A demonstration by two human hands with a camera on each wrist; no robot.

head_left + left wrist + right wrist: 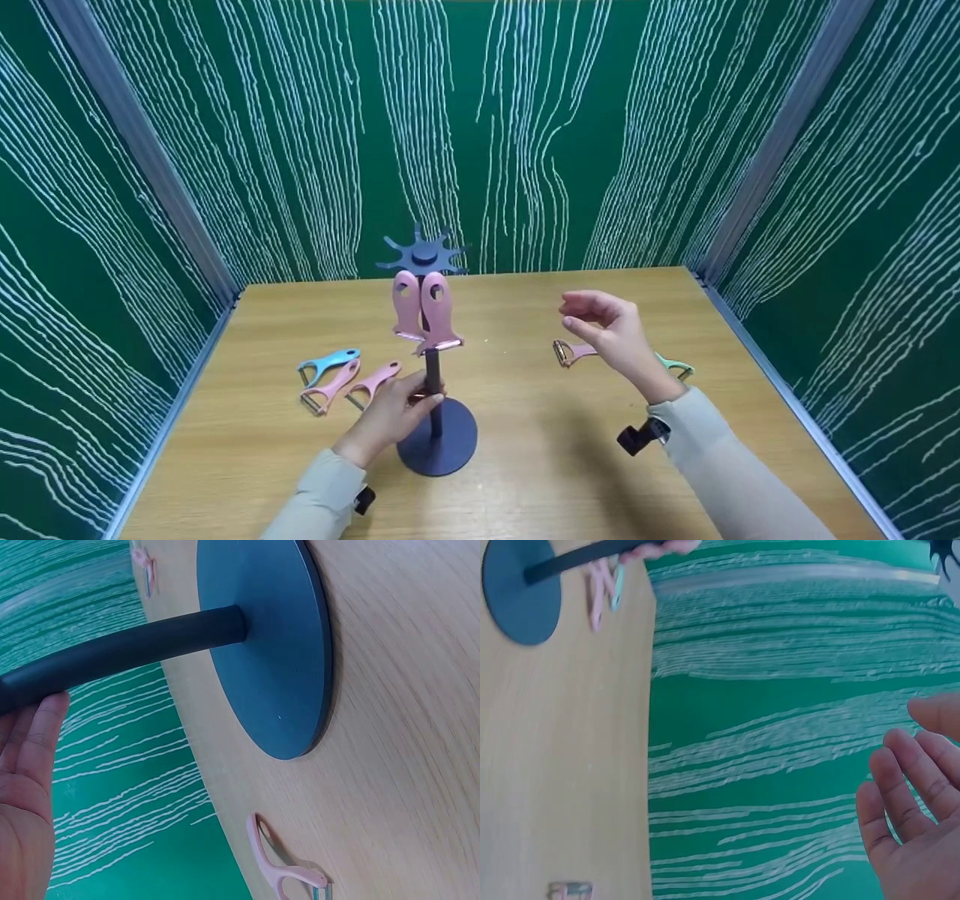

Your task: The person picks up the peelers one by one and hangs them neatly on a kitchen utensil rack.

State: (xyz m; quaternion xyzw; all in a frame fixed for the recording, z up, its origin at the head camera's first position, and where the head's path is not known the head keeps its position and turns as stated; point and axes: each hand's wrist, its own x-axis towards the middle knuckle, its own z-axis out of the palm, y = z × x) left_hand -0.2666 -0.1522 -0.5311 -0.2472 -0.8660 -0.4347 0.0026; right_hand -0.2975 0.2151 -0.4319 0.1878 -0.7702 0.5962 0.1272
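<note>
My left grip (390, 416) is wrapped round the upright post (433, 367) of the dark stand, above its round base (450, 454). My right grip (611, 334) grasps nothing: it is raised off the bench (517, 480), thumb apart from loosely bent fingers.

What my next move turns on, I judge, is how the right-hand pink peeler (581, 350) lies to that released grip. In the head view it shows just below my fingers, flat on the bench, blade end pointing left towards the stand and handle running right until my hand covers it. Its long axis goes roughly across the bench. My right hand is plainly the nearer one; a mint green peeler (673, 364) lies beyond my right wrist, partly hidden.

Two more pink peelers (438, 319) hang blade down on the near side of the stand, under its spoked top (424, 256). To the left, nearer my holding hand, a blue peeler (330, 362) and two other pink ones (335, 385) lie on the bench, handles slanting away from me and to the right
</note>
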